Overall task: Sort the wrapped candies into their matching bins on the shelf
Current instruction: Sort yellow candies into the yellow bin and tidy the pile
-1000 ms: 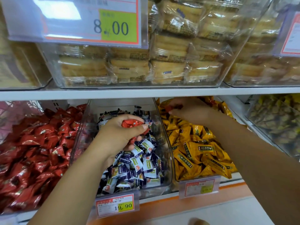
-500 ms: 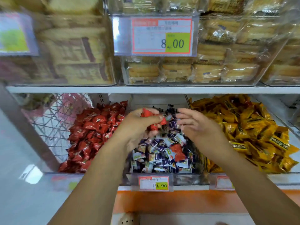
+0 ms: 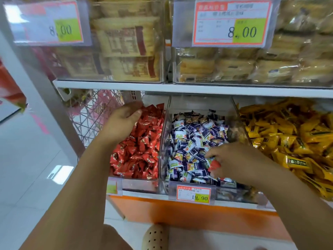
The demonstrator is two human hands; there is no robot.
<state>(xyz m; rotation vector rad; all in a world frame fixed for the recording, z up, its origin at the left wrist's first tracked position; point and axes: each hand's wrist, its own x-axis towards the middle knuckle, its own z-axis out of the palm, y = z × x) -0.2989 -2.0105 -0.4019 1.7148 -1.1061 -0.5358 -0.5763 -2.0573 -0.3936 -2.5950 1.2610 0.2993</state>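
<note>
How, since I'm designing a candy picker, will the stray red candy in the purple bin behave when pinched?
Likely light: the red candy is small beside the right hand's fingers. Its glossy wrapper probably slips and crinkles rather than staying stiff.

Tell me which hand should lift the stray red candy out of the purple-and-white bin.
Right. The right hand pinches the stray red candy in the middle bin; the left hand hovers over the red bin, one bin away.

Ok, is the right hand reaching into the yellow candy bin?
No, the right hand is in the middle bin of blue-and-white candies, its fingers gripping a red candy.
</note>
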